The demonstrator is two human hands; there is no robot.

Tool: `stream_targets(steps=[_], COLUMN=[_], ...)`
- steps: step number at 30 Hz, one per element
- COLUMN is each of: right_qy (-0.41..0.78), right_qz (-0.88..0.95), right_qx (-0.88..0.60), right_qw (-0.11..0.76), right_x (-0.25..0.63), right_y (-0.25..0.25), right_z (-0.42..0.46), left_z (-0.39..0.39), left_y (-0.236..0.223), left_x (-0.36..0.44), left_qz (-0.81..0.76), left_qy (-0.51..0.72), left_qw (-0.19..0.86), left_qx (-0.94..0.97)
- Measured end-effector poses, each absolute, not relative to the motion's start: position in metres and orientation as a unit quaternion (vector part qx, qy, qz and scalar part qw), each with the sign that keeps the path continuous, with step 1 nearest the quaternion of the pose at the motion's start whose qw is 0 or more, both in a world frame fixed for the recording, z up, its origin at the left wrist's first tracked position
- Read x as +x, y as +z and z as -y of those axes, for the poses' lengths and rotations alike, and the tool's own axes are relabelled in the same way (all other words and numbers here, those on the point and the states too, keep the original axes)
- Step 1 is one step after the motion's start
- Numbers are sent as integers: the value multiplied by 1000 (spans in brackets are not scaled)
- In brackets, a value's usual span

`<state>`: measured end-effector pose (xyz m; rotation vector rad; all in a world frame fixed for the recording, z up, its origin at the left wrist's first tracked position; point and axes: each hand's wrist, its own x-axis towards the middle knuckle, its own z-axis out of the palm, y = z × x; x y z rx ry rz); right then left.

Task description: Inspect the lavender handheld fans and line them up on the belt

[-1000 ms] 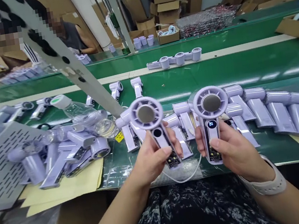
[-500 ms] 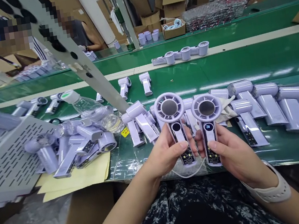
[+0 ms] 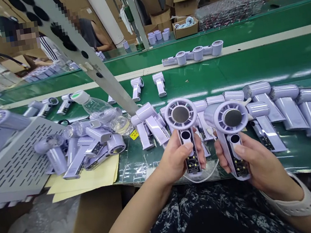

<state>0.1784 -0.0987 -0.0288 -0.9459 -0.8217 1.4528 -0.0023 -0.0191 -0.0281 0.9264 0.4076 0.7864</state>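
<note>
My left hand (image 3: 176, 156) is wrapped round the handle of a lilac handheld fan (image 3: 181, 115), its thumb on the front below a dark round display. A second lilac handheld fan (image 3: 231, 117) is in my right hand (image 3: 256, 155), tilted, with the thumb just under its dark display. Circuit boards show in the open lower part of both handles. A white cable (image 3: 204, 180) loops below the two fans. Behind my hands lie more lilac fans (image 3: 157, 128), and a row of them (image 3: 290, 111) stretches to the right.
A heap of fans (image 3: 80, 148) lies at left on yellow sheets (image 3: 85, 180), beside a grey perforated box (image 3: 28, 156). A clear bottle (image 3: 98, 108) leans near a slanted metal post (image 3: 101, 74). Across the green belt (image 3: 253, 61), people work near cartons (image 3: 185, 5).
My right hand has moved right and toward me, tilting its fan away from the left one. Its lit display number has gone dark. My left hand holds nearly still.
</note>
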Motion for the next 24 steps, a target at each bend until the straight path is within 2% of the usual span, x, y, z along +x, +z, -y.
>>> stream_targets(steps=[24], right_qy=[589], right_qz=[345], right_qx=[-434], right_qw=[588], right_x=[167], right_y=[-26], right_z=[90], left_z=[17], left_y=[-26], left_x=[6], left_qz=[-190], left_qy=[359], left_qw=[802], left_qx=[438])
